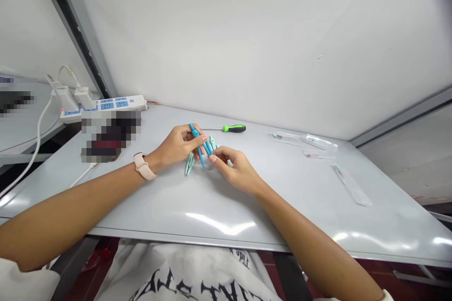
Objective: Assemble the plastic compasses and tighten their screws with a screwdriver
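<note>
My left hand (180, 145) is closed around a blue drawing compass (199, 147), held just above the grey table (197, 207). My right hand (235, 165) pinches the lower end of the same compass with thumb and forefinger. A pale mint-green compass (189, 163) lies on the table under and between the two hands, partly hidden by them. A light watch strap sits on my left wrist.
A green-handled screwdriver (231, 128) lies behind the hands near the wall. Clear plastic packets (310, 143) and a long sleeve (351, 184) lie to the right. A power strip (106, 103) with white chargers sits at the back left, beside a blurred dark object (109, 136).
</note>
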